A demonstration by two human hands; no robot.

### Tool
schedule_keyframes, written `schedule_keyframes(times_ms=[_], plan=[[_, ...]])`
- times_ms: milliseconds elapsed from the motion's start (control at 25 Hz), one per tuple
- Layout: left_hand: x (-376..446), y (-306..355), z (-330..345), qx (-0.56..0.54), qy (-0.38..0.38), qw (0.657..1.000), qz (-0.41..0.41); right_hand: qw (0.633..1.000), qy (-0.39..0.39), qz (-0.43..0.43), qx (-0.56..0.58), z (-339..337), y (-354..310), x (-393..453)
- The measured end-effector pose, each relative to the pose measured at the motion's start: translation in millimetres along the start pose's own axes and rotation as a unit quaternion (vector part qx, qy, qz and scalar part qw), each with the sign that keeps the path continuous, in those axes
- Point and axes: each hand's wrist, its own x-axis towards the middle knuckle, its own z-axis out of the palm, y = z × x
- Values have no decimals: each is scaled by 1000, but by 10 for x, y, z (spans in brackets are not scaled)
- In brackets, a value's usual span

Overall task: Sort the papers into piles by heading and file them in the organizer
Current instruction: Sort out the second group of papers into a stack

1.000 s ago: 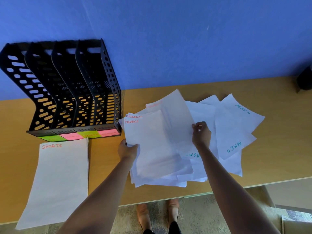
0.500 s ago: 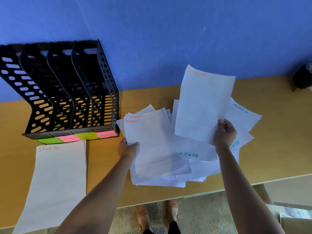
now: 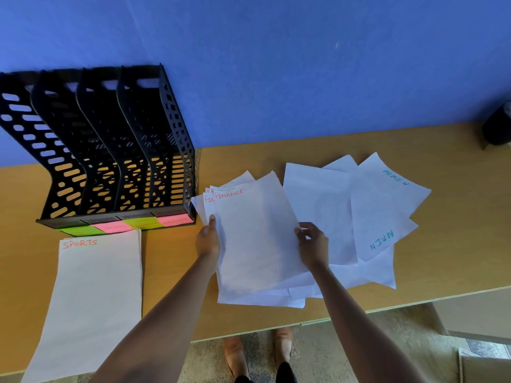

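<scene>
On the wooden desk (image 3: 456, 272), a black organizer (image 3: 116, 161) stands left, beside scattered ADMIN papers (image 3: 381, 211). Left hand (image 3: 207, 241) and right hand (image 3: 313, 244) grasp the FINANCE pile (image 3: 257, 239) by its side edges at the centre.

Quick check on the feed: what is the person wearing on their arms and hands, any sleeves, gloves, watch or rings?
Nothing shows. Both forearms are bare as far as the frame reaches, with no sleeves or cuffs. The left hand and right hand have no gloves, and I see no watch, bracelet or ring.
</scene>
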Motion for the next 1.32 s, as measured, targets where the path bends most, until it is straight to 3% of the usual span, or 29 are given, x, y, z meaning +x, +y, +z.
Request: schedule_keyframes(times_ms=[240, 360, 440, 560, 640, 760, 840, 1080, 1320], plan=[[5, -64, -5, 30, -25, 997, 73, 995, -55, -2, -86, 55, 44, -83], [-49, -18, 28, 8, -96, 992, 77, 990, -97, -33, -97, 15, 1, -20], [-93, 54, 48, -5, -145, 985, 94, 993, -79, -47, -78, -49, -69, 40], [-142, 225, 66, 11, -249, 965, 80, 999, -31, 9, 8, -177, -199, 157], [-159, 327, 75, 22, -287, 957, 46, 995, -53, 53, 72, -276, -281, 235], [-195, 425, 125, 26, -294, 955, 27, 977, -118, 83, 157, -368, -353, 286], [-242, 471, 180, 51, -285, 956, 55, 974, -121, 74, 178, -356, -384, 250], [-408, 699, 345, 57, -253, 941, 216, 975, 28, -35, 218, -277, -712, 97], [-602, 802, 454, -10, -238, 928, 287, 953, 49, -144, 262, -267, -1047, -61]])
